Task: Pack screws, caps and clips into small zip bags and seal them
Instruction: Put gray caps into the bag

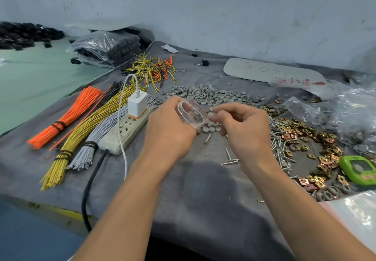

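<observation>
Left hand (pixel 168 130) grips zip bag (pixel 191 114), mouth open; film seems flimsy, slippery, best held at rim; right hand (pixel 246 126) pinches grey caps (pixel 211 115), light.

Small workshop or stockroom, set up as a hand-packing bench. Told by bulk hardware heaped loose on a grey cloth (pixel 193 189): grey caps (pixel 207 94), silver screws (pixel 277 140), brass-coloured square clips (pixel 329 155). Beside these, cut wire lengths banded into an orange bundle (pixel 67 116), a yellow bundle (pixel 81 134) and a grey bundle (pixel 101 136). Behind, clear bags of black parts (pixel 114 47) and a loose black heap (pixel 24 35) against a bare, stained wall (pixel 203 6). Worn power strip (pixel 126 128) with white charger (pixel 137 104) lying among the stock. Small clear zip bag (pixel 190 114) held open over the caps.
</observation>
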The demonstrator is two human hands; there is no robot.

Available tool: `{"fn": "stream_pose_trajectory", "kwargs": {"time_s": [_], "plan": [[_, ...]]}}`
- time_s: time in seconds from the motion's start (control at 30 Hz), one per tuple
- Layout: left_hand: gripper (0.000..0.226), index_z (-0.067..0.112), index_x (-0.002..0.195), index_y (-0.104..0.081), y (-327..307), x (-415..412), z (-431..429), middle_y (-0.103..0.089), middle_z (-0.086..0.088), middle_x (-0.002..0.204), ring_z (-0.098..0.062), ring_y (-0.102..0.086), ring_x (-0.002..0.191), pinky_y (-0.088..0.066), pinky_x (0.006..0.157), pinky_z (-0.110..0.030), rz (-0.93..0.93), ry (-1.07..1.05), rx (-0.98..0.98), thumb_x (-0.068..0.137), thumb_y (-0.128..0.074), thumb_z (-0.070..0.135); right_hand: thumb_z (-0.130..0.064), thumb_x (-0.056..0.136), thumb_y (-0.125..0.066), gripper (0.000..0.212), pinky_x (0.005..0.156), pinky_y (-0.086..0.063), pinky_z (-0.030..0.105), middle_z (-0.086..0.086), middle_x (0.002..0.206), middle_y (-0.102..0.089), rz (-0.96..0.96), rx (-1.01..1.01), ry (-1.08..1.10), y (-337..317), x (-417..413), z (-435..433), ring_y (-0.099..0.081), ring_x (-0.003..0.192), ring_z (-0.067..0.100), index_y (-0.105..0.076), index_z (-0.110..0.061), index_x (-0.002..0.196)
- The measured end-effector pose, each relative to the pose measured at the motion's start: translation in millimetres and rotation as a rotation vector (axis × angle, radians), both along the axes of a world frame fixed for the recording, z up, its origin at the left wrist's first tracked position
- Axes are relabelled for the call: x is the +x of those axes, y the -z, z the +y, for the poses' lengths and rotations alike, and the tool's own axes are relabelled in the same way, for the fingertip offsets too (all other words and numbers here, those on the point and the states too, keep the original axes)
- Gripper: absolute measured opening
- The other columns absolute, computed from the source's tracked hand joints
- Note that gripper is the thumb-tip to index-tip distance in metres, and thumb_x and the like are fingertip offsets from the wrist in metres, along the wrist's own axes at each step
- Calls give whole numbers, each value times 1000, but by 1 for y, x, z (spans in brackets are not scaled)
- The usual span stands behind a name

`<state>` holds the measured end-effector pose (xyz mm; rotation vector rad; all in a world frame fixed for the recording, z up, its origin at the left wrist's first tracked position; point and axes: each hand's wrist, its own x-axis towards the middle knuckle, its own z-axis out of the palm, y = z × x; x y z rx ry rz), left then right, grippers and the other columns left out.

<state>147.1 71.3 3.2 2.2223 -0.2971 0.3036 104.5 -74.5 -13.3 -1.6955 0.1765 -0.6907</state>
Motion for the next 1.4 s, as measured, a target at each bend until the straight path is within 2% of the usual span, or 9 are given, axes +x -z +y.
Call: {"fn": "stream_pose_trajectory", "kwargs": {"time_s": [0.07, 0.17, 0.33, 0.47, 0.73, 0.83, 1.03, 1.17, 1.4], "plan": [[23, 29, 92, -63, -2, 2, 6, -68, 16, 87, -12, -64, 85, -51, 74, -34, -47, -61, -71, 76, -78, 24, 3, 92, -65, 31, 71, -57, 25, -9, 84, -79, 143, -216, -12, 9, 3, 0, -73, 76, 7, -81, -24, 91], [26, 31, 95, -64, -3, 4, 13, -69, 14, 89, -13, -65, 87, -53, 75, -35, -72, -92, -96, 76, -79, 24, 1, 92, -54, 46, 87, -42, 17, -5, 115, -73, 321, -645, -179, 24, 5, 14, -65, 102, 12, -74, -29, 121], [24, 31, 95, -64, 0, 8, 25, -70, 14, 90, -14, -65, 88, -54, 77, -37, -65, -94, -78, 77, -78, 24, -2, 90, -48, 65, 112, -36, 37, -10, 156, -45, 394, -1053, -385, 50, 9, 39, -43, 137, 21, -49, -26, 150], [23, 33, 94, -63, 3, 11, 31, -70, 14, 93, -16, -65, 91, -53, 79, -36, -48, -99, -72, 78, -79, 28, 3, 77, -49, 70, 100, -44, 38, -8, 131, -53, 375, -1070, -343, 54, 6, 35, -52, 118, 23, -54, -25, 142], [19, 34, 94, -62, 6, 11, 28, -70, 12, 90, -19, -65, 90, -53, 77, -37, -9, -77, 11, 82, -74, 26, -2, 86, -53, 24, 72, -36, 34, -3, 98, -51, 485, -1052, -280, 47, 4, 29, -58, 96, 30, -51, -24, 96], [21, 34, 95, -63, 7, 9, 23, -69, 11, 91, -19, -64, 88, -52, 75, -37, -9, -45, 52, 80, -74, 25, -4, 86, -54, 20, 71, -45, 33, 2, 86, -62, 581, -1059, -286, 36, 2, 14, -65, 88, 34, -51, -24, 83], [21, 34, 90, -58, 11, 3, 8, -64, 11, 87, -23, -62, 86, -48, 69, -36, -6, 41, 169, 79, -72, 22, -11, 84, -80, 17, 57, -48, 11, -12, 68, -72, 439, -558, -77, 6, -7, -17, -66, 62, 1, -76, -26, 77], [31, 37, 92, -59, 10, -5, -9, -66, 13, 90, -16, -61, 86, -43, 68, -27, 5, 86, 153, 73, -78, 22, -2, 81, -78, 21, 56, -49, 19, -10, 61, -72, 193, -265, -159, -16, -11, -17, -63, 53, 2, -80, -21, 76], [35, 31, 79, -53, 5, -13, -24, -60, 14, 71, 15, -52, 68, -37, 55, -8, 35, 237, 154, 67, -85, 23, -21, 87, -77, 22, 74, -60, 28, -12, 74, -77, 249, -430, -194, -13, -5, -8, -73, 75, 2, -77, -41, 78]]}}
